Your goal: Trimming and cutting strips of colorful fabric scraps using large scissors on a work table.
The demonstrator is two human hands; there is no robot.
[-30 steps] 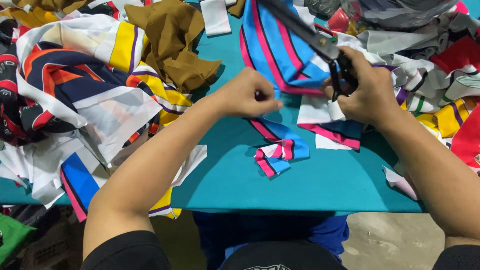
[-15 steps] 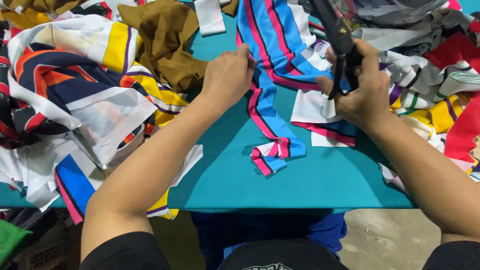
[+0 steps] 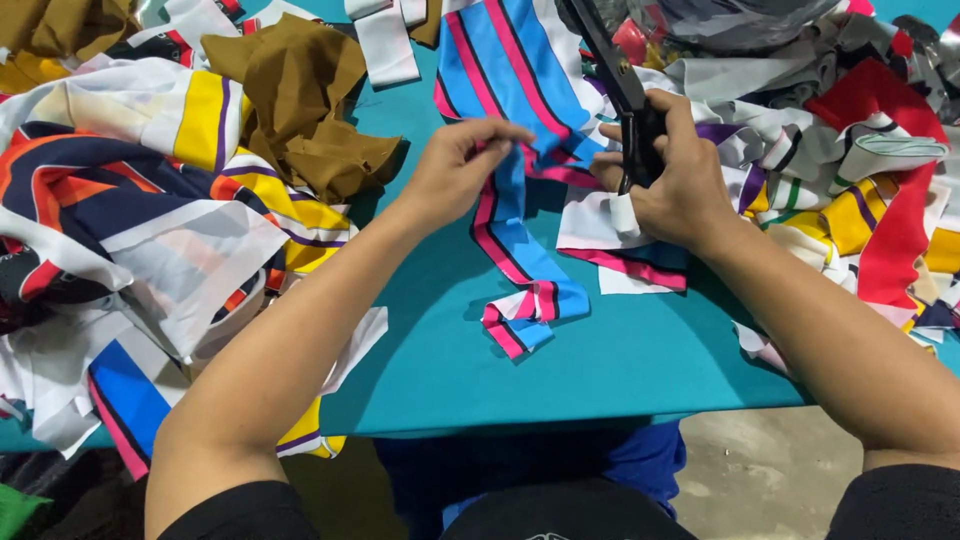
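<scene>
From the head camera, two bare arms reach over a teal worktop [image 3: 620, 360], one left hand [image 3: 455, 170] and one right hand [image 3: 680, 175]. Between them runs one long fabric strip [image 3: 520, 240], bright blue down the middle with pink, black and white stripes along both edges. It starts wide near the top edge of the frame, narrows as it passes between the hands, and ends in a folded, curled tail lying flat on the worktop closer to the person. The left hand pinches the strip's left edge between thumb and fingertips, lifting it slightly. The right hand is clenched around the dark handles of one pair of black scissors [image 3: 615, 80], whose long blades point up and away toward the top of the frame, just beside the strip's right edge; whether the blades touch the cloth cannot be told.

Under the right hand lies a white piece with a pink and blue border [image 3: 620, 262]. One crumpled brown cloth [image 3: 310, 120] sits left of the strip, near the left hand. Farther left spreads a heap of scraps [image 3: 140, 220] in white, yellow, navy and orange. To the right, another pile of scraps [image 3: 860, 170] shows red, white, yellow and grey. One short white strip [image 3: 385, 45] lies near the top.
</scene>
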